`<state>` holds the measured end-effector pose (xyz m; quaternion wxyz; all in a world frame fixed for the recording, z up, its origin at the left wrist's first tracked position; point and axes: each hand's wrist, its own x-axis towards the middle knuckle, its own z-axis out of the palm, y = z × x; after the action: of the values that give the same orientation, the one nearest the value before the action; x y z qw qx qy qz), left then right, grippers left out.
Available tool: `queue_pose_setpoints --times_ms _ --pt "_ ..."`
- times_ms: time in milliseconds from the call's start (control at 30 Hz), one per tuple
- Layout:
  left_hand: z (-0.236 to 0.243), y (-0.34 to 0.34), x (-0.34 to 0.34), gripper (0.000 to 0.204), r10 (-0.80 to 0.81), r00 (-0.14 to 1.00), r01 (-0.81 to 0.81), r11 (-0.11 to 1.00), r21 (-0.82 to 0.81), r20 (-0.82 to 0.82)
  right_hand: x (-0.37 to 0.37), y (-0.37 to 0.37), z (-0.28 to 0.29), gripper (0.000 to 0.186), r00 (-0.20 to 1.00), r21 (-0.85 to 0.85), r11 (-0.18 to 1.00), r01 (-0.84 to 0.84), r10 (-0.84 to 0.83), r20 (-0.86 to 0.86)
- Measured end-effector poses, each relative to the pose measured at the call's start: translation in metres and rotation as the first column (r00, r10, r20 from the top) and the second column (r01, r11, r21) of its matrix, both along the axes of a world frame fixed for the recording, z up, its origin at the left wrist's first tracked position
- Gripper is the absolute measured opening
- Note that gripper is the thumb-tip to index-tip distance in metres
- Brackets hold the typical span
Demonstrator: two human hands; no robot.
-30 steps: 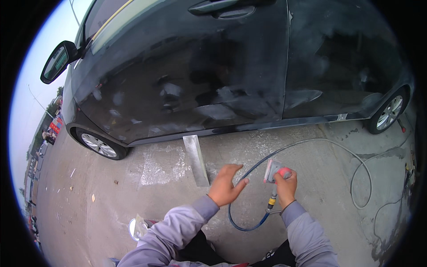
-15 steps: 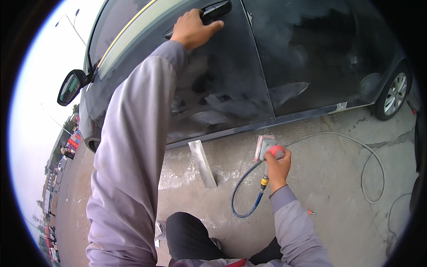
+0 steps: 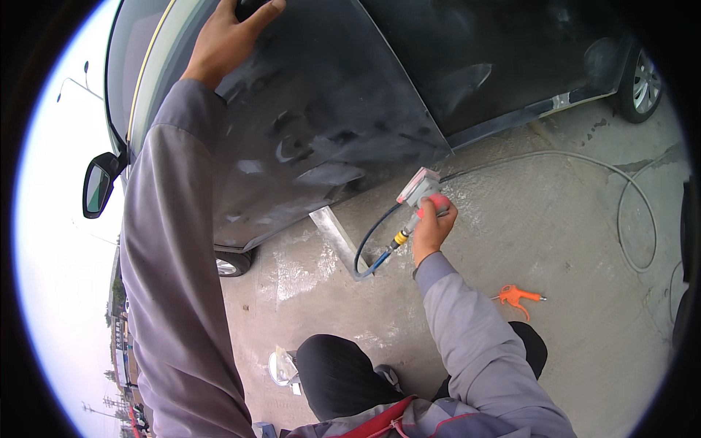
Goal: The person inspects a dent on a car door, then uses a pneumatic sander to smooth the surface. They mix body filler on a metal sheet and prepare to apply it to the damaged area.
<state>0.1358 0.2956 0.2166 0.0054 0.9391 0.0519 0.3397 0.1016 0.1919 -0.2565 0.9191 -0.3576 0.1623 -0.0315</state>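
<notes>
My left hand grips the black door handle of a dark, sanded car door at the upper left; its fingertips run out of view. The door's rear edge stands slightly out from the neighbouring panel. My right hand is closed on a pneumatic sander with a grey body, pink top and square pad, held low beside the door. A blue hose with a yellow coupler loops from it, over a long pale flat board on the ground.
An orange blow gun lies right of my knees, a grey hose coils at the right, and a white tub sits by my left leg. A wing mirror juts out at the left; a rear wheel is at the upper right.
My left hand has risen from low over the ground to the handle, and the door has come slightly outward. My right hand keeps the sander. The view has shifted, showing the orange gun.
</notes>
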Motion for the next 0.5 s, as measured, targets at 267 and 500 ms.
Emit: queue_pose_setpoints --times_ms 267,500 --pt "-0.009 -0.002 -0.009 0.059 -0.101 0.995 0.102 0.993 0.061 -0.027 0.018 0.031 -0.004 0.062 0.982 -0.185 0.967 0.176 -0.158 0.104" --pt "-0.008 0.004 -0.003 0.066 -0.062 0.998 0.060 0.988 0.141 0.006 0.009 0.030 -0.002 0.068 0.918 -0.481 0.831 0.278 -0.082 0.389"
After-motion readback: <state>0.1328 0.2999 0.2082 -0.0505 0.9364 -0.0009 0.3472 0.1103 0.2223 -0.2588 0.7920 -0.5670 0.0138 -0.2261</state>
